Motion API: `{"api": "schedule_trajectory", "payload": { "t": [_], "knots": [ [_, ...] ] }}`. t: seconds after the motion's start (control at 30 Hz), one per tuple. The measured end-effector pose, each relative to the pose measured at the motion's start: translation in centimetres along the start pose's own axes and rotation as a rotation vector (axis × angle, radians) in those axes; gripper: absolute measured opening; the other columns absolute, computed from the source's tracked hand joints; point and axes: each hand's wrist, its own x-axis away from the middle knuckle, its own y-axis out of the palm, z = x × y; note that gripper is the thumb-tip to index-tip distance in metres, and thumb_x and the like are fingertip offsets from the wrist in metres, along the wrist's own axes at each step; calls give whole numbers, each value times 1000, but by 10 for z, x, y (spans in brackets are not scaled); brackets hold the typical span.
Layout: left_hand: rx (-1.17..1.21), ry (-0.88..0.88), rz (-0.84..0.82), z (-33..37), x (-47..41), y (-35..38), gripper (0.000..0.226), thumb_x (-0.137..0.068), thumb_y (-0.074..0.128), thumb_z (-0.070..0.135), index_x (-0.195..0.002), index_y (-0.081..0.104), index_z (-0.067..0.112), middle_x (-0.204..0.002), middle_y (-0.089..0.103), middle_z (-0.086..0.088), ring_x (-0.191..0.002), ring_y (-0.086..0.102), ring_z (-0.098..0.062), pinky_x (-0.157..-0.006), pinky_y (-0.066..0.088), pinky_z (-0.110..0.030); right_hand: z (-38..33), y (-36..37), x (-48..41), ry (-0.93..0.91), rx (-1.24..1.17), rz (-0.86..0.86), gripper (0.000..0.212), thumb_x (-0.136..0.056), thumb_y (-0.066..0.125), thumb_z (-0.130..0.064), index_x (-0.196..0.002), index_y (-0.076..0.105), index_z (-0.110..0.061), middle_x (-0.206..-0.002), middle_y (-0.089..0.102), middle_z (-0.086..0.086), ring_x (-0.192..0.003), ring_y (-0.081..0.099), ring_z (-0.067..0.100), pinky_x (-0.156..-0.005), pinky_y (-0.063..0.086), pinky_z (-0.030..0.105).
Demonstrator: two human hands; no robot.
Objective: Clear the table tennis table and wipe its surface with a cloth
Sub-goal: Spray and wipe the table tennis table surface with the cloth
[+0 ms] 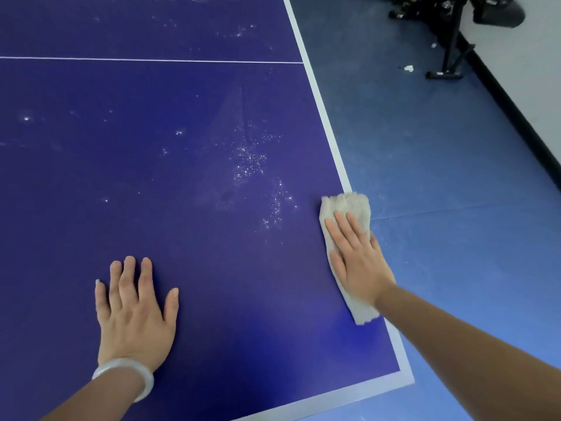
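We see the right hand (356, 256) lying flat on a pale, folded cloth (346, 203), fingers straight and slightly apart, pressing it down rather than pinching it. The cloth sits at the right edge of the dark blue table tennis table (182, 238). It covers a stretch of the table's white border stripe (321, 101), and its far end reaches just past the table's edge. Its near end sticks out behind the wrist, short of the table's near right corner.

The left hand (133, 311) rests palm down on the bare table surface, well to the left of the cloth. Its fingers are extended and its thumb is spread wide, and it holds nothing. A pale bangle (127, 372) circles that wrist.

On the table surface, between the two hands and further in from the near edge, we find a scatter of white specks (249, 162). Fainter smudges lie toward the table's left side and far part. A thin white line (151, 59) crosses the table surface and meets the border stripe at the right edge.

Off the table's right side lies a blue floor (455, 177). Beyond it, well away from the table, a black metal stand (449, 50) stands against a light wall (531, 71), with a small white scrap (409, 68) on the floor just beside its foot.
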Motion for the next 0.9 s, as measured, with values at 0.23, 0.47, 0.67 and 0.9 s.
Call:
{"api": "schedule_trajectory", "payload": {
  "t": [0.23, 0.47, 0.67, 0.9],
  "knots": [
    [-11, -1, -2, 0, -1, 1, 76, -96, 20, 54, -150, 31, 3, -157, 26, -20, -150, 13, -32, -122, 7, -52, -39, -12, -83, 178, -41, 35, 68, -93, -3, -46, -157, -4, -24, -165, -7, -3, -152, -8, 18, -123, 0, 45],
    [-13, 7, 9, 0, 0, 0, 75, -96, 18, 54, -150, 33, 3, -156, 29, -20, -150, 15, -32, -121, 12, -53, -93, 2, -32, -164, -87, 44, 59, -103, 12, -41, -158, -2, -25, -165, -9, -7, -151, -15, 13, -123, -5, 41],
    [-31, 3, -16, 1, -2, -2, 73, -97, 20, 53, -149, 33, 4, -156, 30, -19, -149, 18, -33, -121, 14, -54, -24, -6, -61, 158, -30, 84, 60, -100, 7, -42, -157, -3, -28, -165, -5, -7, -152, -6, 14, -123, 6, 43],
    [-29, 3, -18, -1, -2, -1, 73, -97, 20, 53, -149, 34, 4, -156, 30, -18, -150, 17, -32, -121, 15, -54, -88, 1, -61, 106, -146, 114, 59, -102, 12, -39, -158, 2, -23, -165, -5, -3, -152, -8, 17, -123, 2, 45]
  ]
}}
